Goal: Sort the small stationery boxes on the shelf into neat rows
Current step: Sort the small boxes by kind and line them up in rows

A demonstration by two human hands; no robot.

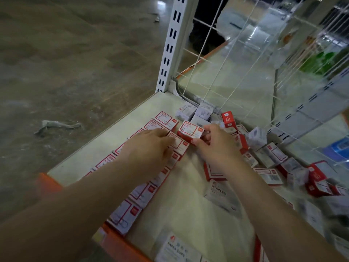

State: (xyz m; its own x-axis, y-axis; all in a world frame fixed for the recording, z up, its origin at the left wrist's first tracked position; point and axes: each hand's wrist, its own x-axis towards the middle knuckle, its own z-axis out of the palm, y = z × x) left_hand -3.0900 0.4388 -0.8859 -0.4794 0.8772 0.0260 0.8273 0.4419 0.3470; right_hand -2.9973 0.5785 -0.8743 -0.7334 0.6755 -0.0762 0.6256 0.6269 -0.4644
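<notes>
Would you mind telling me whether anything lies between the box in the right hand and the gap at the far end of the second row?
Nothing visible blocks it. The right hand pinches the red and white box just above the bare shelf beside the far row boxes. The left hand rests on the neighbouring row, clear of that spot.

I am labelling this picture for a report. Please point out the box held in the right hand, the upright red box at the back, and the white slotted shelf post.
small red-and-white cardboard box (190, 129), head view, white label.
upright red box (228, 119), head view, front face.
white slotted metal post (171, 46), head view, slotted face.
</notes>
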